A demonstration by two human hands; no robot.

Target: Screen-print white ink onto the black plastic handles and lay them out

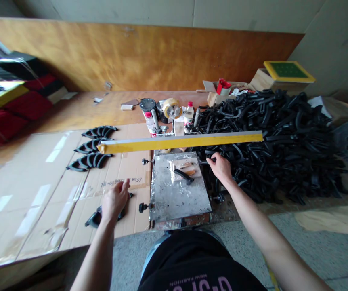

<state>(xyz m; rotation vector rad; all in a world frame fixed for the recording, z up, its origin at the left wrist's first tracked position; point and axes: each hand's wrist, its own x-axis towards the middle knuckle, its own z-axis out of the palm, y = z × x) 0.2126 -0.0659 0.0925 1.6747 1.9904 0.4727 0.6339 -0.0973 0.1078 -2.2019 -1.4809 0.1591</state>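
Black curved plastic-looking pc sits on grey paint-spotted metal plate, approx mid-scene btwn both hands, at near edge of pale pinkish-tan block. Long axis diagonal: one end far-L, other near-R, more L–R than near–far.

R hand nearer: its fingers are just past plate's R edge, at L edge of big heap of black curved pcs. From R fingers, pc lies L and a bit nearer, near-R end closest. R thumb + forefinger look close tog; can't tell if clamped on a heap pc or just touching.

L hand well apart from pc, over brown flat cardboard sheet on L; from L fingers, pc lies R + slightly farther. L hand seen from the back, fingers bent; dark ends show beside/under it, loose black curved pcs there. Can't tell if L fingers grip one.

Farther L on cardboard: three fanned rows of black curved pcs. Long yellow bar w/ grey edge runs L–R, beyond plate + both hands. All on/over brown wooden counter.
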